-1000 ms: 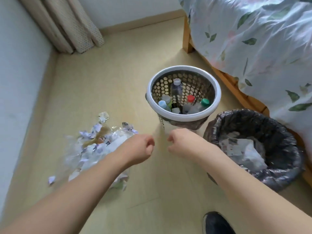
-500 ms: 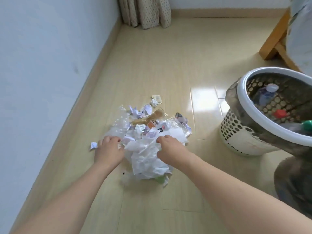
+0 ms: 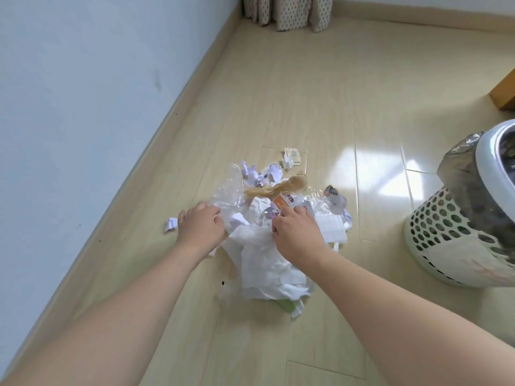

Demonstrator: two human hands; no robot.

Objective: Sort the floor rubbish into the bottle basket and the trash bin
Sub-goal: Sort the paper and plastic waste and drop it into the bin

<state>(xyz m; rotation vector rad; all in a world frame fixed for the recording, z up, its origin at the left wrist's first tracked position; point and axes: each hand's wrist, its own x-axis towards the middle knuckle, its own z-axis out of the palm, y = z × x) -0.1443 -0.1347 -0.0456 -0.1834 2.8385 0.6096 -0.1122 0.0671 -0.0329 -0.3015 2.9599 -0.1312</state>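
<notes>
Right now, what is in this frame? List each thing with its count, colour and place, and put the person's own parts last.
rubbish pile: one heap, mostly white and clear, on the floor at centre
white plastic bag: one, white, near side of the pile
clear plastic wrap: one crumpled piece, transparent, left side of the pile
paper scraps: several, white and pale lilac, far side of the pile
stray paper scrap: one, white, on the floor left of the pile
bottle basket: one, white and perforated, right edge, partly cut off
curtain: one, beige and dotted, top centre
wooden leg: one, brown, right edge
floor: pale wood planks
left hand: on the wrap
right hand: on the pile's middle, grip unclear
</notes>
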